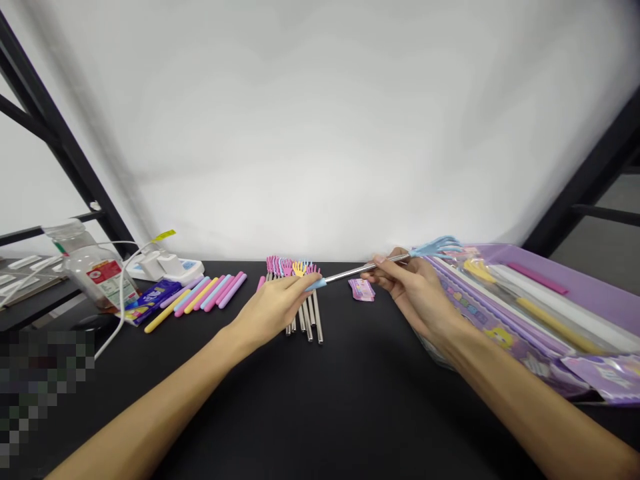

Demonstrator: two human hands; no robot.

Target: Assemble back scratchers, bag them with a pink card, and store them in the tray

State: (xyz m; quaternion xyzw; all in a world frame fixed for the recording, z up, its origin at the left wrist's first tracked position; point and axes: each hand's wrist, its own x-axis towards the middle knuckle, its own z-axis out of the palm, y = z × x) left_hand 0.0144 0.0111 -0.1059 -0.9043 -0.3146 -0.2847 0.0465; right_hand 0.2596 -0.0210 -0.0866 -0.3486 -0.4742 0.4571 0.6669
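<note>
A back scratcher point(350, 272) with a metal rod and a light blue claw head is held slantwise above the black table. My left hand point(273, 303) is closed round its blue handle end, most of which the fingers hide. Near the claw, my right hand point(413, 287) pinches the rod between thumb and fingers. Behind my left hand lie several metal rods point(311, 320) with pink, purple, blue and yellow claw heads. To the left, several coloured handles point(205, 293) lie side by side. A small pink packet point(361, 289) rests just left of my right hand.
At right stands a purple box point(505, 253) holding wrapped back scratchers. On the left are a clear plastic jar point(97, 267), a blue packet point(155, 297), a white power strip point(185, 270) and a trailing white cable point(121, 300). A white wall point(320, 133) rises behind the table.
</note>
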